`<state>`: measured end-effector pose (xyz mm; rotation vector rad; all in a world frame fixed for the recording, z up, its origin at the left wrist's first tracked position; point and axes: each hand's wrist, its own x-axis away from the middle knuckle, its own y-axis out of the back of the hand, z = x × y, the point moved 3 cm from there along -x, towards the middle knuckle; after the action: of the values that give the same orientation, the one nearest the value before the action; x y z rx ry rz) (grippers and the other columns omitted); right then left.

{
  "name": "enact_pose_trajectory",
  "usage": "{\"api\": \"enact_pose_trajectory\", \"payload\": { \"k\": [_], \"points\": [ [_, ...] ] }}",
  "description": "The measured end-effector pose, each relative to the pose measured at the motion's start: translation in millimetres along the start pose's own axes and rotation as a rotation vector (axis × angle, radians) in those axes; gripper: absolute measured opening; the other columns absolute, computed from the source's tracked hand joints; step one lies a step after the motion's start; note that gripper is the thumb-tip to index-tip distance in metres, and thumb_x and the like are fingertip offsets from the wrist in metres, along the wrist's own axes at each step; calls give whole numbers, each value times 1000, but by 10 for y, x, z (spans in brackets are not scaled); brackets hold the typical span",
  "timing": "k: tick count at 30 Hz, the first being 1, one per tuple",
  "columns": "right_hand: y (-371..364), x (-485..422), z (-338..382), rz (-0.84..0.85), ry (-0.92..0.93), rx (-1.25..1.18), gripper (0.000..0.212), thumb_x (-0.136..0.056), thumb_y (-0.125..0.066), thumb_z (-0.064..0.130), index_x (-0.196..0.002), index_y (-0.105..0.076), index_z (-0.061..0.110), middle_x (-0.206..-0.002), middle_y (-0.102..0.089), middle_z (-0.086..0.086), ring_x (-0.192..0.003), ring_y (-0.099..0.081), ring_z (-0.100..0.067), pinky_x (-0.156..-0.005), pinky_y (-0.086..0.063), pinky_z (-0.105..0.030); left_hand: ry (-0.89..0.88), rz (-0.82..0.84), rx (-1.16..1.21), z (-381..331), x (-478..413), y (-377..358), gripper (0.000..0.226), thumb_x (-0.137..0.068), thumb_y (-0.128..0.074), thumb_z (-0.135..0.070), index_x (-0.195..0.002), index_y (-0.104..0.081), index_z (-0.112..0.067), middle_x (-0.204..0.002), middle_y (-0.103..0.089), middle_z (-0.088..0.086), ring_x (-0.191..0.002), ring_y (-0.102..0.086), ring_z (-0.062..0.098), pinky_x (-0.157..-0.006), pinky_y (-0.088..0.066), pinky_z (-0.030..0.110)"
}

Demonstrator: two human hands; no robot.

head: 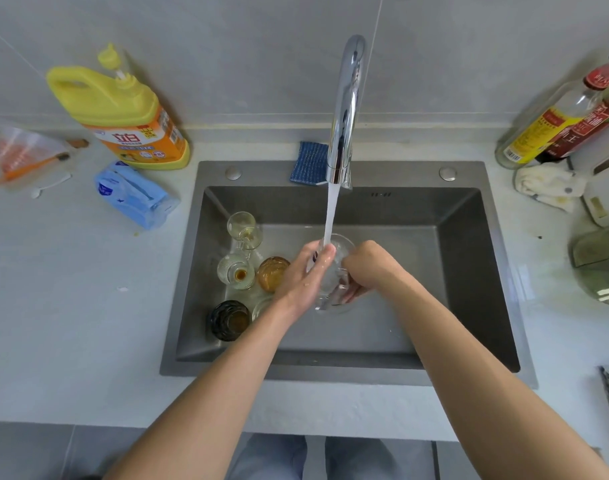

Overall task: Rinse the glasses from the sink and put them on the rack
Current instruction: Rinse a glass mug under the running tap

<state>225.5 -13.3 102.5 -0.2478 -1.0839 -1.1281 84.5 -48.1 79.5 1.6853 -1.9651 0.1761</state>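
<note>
left hand (303, 277) + right hand (367, 268) grip 1 clear glass (334, 271) | sink (434, 216): 5 other glasses (235, 271) | tap (346, 109): 1, running

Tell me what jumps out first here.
Left hand and right hand hold a clear glass under the running faucet, over the sink. An amber glass, a dark glass and others cluster at its left. A yellow detergent jug stands back left on the counter.

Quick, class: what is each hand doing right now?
Left hand: holding the clear glass under the tap.
Right hand: gripping the same glass.
</note>
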Motion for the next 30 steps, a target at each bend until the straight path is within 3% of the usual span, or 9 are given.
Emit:
{"api": "enact_pose_trajectory", "payload": {
  "k": [2,5,10,14,18,20,23,26,30],
  "points": [
    [-54,2,-10,97,0,-250,25,-95,-43,-2,-97,-63,-17,-74,-71,-29,-69,-74,-42,-83,-63,-55,64,-3,-52,53,18,86,79,-89,-33,-80,-153,-44,-34,-156,-47,-7,-141,-44,15,-112,-37,37],
    [-130,4,-24,180,2,-436,22,-101,-42,-4,-99,-60,-16,-70,-66,-27,-56,-71,-33,-61,-65,-41,208,-54,62,87,-59,210,92,-75,-40,-92,-148,-50,-37,-152,-50,-7,-139,-47,20,-112,-39,47],
    [-214,-65,-48,243,-26,-692,28,-104,-38,-4,-101,-65,-11,-76,-69,-22,-55,-71,-27,-54,-61,-33,393,-30,668,169,-111,247,59,-92,-68,-59,-129,-70,-12,-114,-78,12,-88,-77,25,-70,-64,36],
    [-157,-173,-93,132,107,-197,33,-104,-45,14,-90,-69,-5,-71,-73,-13,-60,-72,-28,-76,-65,-41,463,-23,719,128,-128,290,42,-97,-68,-47,-118,-72,-11,-106,-80,15,-89,-77,29,-89,-62,43],
    [-15,-140,39,-325,516,541,28,-105,-48,29,-92,-59,7,-83,-68,-19,-74,-54,-47,-65,-42,-42,559,-14,718,156,-102,289,48,-91,-77,-44,-126,-69,-12,-109,-77,18,-92,-77,37,-83,-64,47],
    [-4,-146,43,-408,602,647,34,-109,-45,34,-102,-60,5,-88,-68,-25,-80,-55,-51,-65,-36,-43,569,1,743,164,-106,283,49,-90,-78,-43,-127,-69,-13,-114,-76,20,-95,-76,39,-83,-63,49],
    [-13,-194,-70,-262,528,398,38,-110,-38,33,-99,-62,6,-80,-71,-20,-75,-67,-41,-67,-51,-43,586,-1,736,147,-120,302,43,-92,-77,-42,-121,-70,-12,-101,-78,18,-94,-76,36,-79,-65,47],
    [-19,-185,-172,-8,418,-106,32,-109,-38,16,-105,-69,18,-73,-65,-10,-58,-62,-17,-69,-52,-39,663,-16,803,167,-135,306,47,-90,-78,-44,-122,-71,-10,-108,-76,19,-88,-74,35,-55,-63,35],
    [-106,-168,-245,219,411,-604,36,-111,-41,38,-134,-66,29,-122,-72,-5,-108,-66,-19,-103,-51,-42,774,83,921,200,-130,244,54,-91,-68,-45,-127,-67,-4,-101,-67,19,-61,-61,23,-36,-48,23]
  ]
}}
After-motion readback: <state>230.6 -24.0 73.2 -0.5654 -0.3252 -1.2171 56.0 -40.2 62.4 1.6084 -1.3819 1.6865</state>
